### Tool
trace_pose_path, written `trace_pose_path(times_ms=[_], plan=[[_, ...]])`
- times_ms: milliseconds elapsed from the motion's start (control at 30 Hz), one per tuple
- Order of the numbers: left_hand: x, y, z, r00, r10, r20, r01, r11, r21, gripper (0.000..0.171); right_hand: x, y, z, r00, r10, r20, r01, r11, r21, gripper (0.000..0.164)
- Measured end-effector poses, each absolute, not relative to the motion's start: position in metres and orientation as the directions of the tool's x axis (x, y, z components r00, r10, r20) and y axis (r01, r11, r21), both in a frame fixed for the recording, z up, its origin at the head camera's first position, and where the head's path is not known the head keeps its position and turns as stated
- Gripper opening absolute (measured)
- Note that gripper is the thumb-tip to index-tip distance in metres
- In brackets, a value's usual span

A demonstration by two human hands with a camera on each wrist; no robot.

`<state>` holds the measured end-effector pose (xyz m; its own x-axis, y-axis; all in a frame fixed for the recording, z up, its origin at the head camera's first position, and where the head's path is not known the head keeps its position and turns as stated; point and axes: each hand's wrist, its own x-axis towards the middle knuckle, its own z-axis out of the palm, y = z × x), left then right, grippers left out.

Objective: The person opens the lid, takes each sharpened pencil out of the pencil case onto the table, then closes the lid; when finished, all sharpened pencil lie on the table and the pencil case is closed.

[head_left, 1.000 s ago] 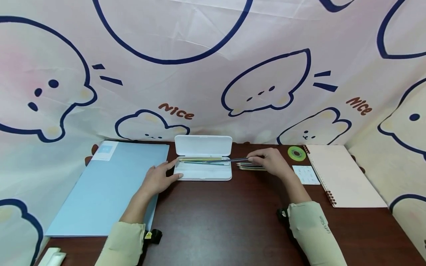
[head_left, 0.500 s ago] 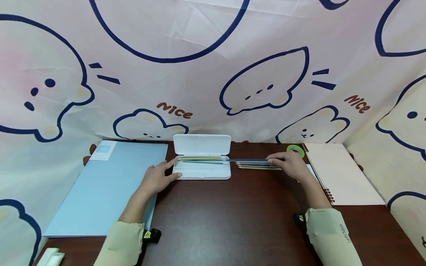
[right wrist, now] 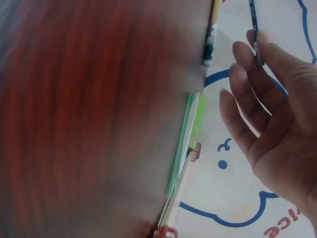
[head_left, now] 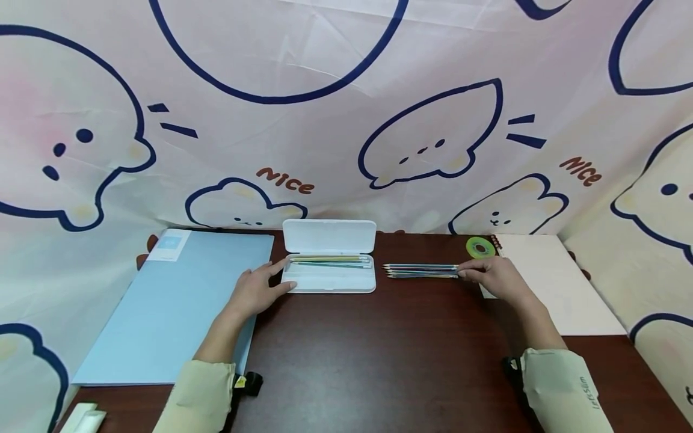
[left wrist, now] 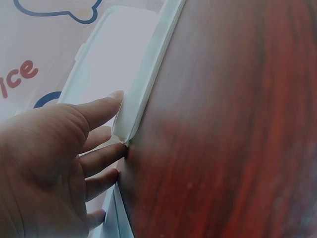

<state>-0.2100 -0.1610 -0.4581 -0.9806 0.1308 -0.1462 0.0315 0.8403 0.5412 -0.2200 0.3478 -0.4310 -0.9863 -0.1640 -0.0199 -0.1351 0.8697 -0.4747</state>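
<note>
A white pencil case (head_left: 330, 291) stands with its lid up at the back of the table, several pencils (head_left: 330, 260) lying inside. At its left end my left hand (head_left: 257, 291) holds it, thumb on the front corner and fingers against the end wall. Right of the case, several pencils (head_left: 419, 272) lie side by side, tips pointing left. My right hand (head_left: 492, 276) is at their blunt ends. In the right wrist view, its thumb and forefinger pinch the end of a dark pencil (right wrist: 254, 20), while the other fingers are loosely bent.
A blue folder (head_left: 184, 307) lies left. A green roll of tape (head_left: 480, 247) and a spiral notebook (head_left: 563, 288) lie right, with a white card (head_left: 487, 293) partly under my right arm. White objects (head_left: 83, 418) sit at the front left corner.
My right hand has moved right, drawing a pencil out from over the case to the row of pencils beside it. The left hand has stayed at the case.
</note>
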Motion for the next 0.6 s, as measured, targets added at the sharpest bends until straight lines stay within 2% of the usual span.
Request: trace_pose_path(times_ms=[267, 600], plan=[[-0.2089, -0.1614, -0.4578, -0.981, 0.135, -0.139, 0.040, 0.842, 0.538, 0.070, -0.2246, 0.3450, -0.4337, -0.980, -0.195, -0.034, -0.176, 0.937, -0.303, 0.014], [-0.2071, -0.1612, -0.4573, -0.984, 0.152, -0.093, 0.080, 0.843, 0.533, 0.068, -0.2282, 0.3403, -0.4315, -0.972, -0.235, -0.019, -0.228, 0.956, -0.183, 0.007]])
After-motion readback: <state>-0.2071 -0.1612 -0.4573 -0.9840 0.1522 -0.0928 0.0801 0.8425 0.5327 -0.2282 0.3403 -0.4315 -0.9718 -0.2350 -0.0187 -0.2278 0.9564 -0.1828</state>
